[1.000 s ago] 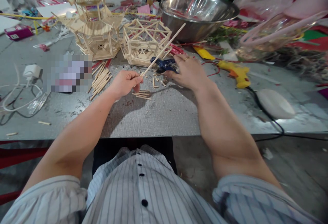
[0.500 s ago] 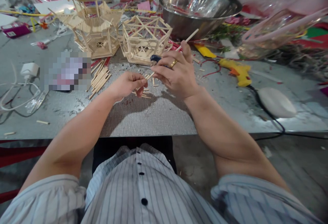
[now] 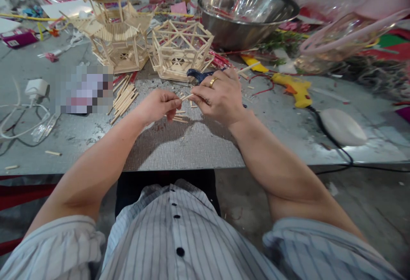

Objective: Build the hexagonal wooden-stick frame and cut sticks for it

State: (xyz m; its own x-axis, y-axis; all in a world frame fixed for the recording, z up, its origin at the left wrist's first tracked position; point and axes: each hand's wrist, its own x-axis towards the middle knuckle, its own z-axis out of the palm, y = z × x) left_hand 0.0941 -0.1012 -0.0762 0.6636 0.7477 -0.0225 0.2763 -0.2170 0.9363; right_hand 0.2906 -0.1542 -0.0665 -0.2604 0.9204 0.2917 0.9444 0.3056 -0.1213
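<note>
My left hand (image 3: 159, 104) pinches one end of a thin wooden stick (image 3: 186, 97) above the grey table (image 3: 192, 143). My right hand (image 3: 221, 96), with a ring on one finger, is closed around blue-handled cutters (image 3: 197, 74) and meets the stick near its left end. The stick's far end pokes out past my right hand. Several short stick offcuts (image 3: 179, 117) lie on the table under my hands. Just beyond my hands stands a hexagonal stick frame (image 3: 181, 49).
A stick pagoda model (image 3: 115, 36) and a loose pile of sticks (image 3: 124, 98) sit to the left. A steel bowl (image 3: 250, 15), a yellow glue gun (image 3: 293, 86) with its cable, a white charger (image 3: 33, 88) and craft clutter surround the work area.
My right hand picked up the blue cutters from the table and came to the stick. The stick has tilted down to lie flatter between both hands.
</note>
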